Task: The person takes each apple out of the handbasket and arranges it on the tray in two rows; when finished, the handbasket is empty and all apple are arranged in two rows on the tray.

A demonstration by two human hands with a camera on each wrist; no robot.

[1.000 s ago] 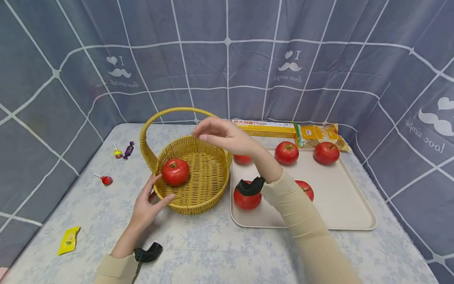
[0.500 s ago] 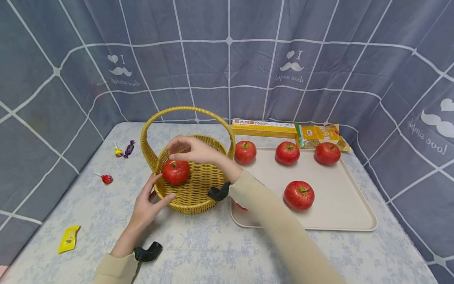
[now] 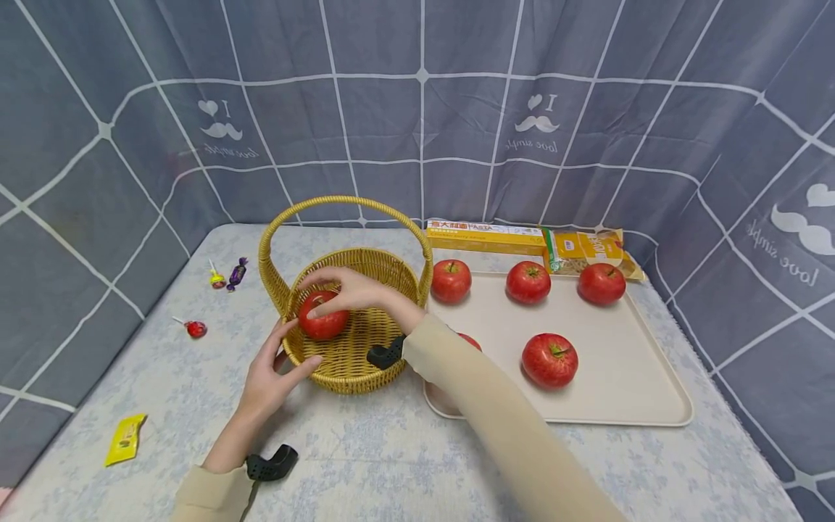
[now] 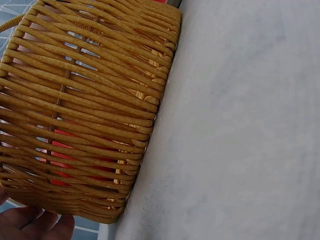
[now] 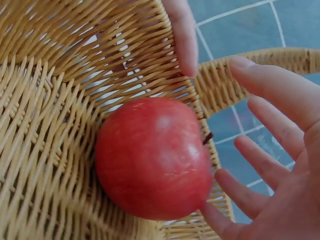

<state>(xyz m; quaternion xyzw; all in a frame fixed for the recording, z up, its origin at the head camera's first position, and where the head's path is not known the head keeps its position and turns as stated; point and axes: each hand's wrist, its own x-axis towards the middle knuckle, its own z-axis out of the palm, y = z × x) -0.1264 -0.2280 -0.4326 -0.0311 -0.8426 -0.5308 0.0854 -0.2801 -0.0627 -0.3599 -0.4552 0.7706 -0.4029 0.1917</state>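
A woven yellow wicker basket [image 3: 365,380] with a tall arched handle stands on the table, one red apple [image 3: 322,325] inside at its left wall. My left hand [image 3: 269,380] holds the basket's left front side, the thumb by the front rim. In the left wrist view, fingertips [image 4: 62,227] show at the bottom edge of the woven wall. My right hand [image 3: 352,291] reaches into the basket over the apple. Its fingers are spread beside the apple in the right wrist view, with one fingertip [image 5: 210,212] right at the apple's skin.
Right of the basket lies a beige tray [image 3: 613,384] with several apples, one mostly hidden by the right sleeve. A pasta box [image 3: 485,238] and a yellow packet [image 3: 587,250] lie behind it. Lollipops [image 3: 196,329] and wrapped candies [image 3: 126,439] lie on the left.
My right hand has moved left and down from above the basket's right rim to the apple inside. My left hand keeps its place on the basket.
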